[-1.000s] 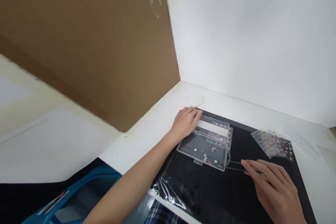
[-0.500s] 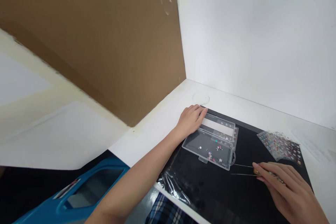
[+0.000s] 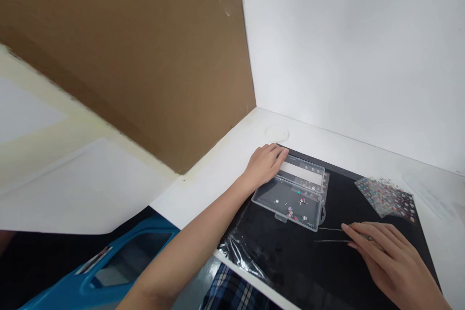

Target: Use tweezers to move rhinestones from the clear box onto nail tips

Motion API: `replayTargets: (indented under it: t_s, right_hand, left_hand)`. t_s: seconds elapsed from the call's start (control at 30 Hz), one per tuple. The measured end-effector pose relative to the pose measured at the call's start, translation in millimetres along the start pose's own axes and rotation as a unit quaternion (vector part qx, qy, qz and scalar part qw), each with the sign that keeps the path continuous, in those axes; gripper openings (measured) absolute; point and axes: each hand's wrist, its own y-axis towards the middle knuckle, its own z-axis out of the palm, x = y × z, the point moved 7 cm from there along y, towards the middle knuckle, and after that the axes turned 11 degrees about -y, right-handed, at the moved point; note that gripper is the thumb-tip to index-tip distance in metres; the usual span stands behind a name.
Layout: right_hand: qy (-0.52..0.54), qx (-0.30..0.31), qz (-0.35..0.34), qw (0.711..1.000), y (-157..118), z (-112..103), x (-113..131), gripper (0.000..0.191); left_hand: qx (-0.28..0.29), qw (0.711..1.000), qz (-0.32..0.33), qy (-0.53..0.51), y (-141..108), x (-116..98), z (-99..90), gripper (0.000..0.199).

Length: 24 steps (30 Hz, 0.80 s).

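The hinged clear plastic case (image 3: 286,193) lies open on the black mat (image 3: 286,261), left of the right hand, tray on the near side and lid (image 3: 303,173) folded back on the far side. Nearest is a plaid cloth (image 3: 230,290) below the table edge, then crinkled film (image 3: 238,254) at the mat's near left corner. The right hand (image 3: 387,254) grips metal tweezers (image 3: 332,240) between thumb and fingers; the prongs stand apart, nothing between them, the tips near the tray's near right corner. A bump there could jolt the tray and scatter its loose rhinestones (image 3: 289,212); too hard a pinch might flick one away. Farther, the left hand (image 3: 264,164) covers the lid's left end; whether its fingers grip or merely rest, I cannot tell. A slip there could let the case slide. At far right, speckled sheets (image 3: 388,198) overlap.
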Motion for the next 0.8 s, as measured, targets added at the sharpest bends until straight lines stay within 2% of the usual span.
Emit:
replayTargets:
  t_s: [0.2, 0.8]
  right_hand:
    - [-0.010, -0.002, -0.003, 1.000, 1.0, 0.6, 0.1, 0.031]
    - [-0.004, -0.021, 0.011, 1.000, 2.7, -3.2, 0.6, 0.030]
  left_hand:
    - [-0.002, 1.000, -0.010, 0.001, 0.1, -0.4, -0.8, 0.051]
    - [0.008, 1.000, -0.021, -0.001, -0.2, -1.6, -2.0, 0.052]
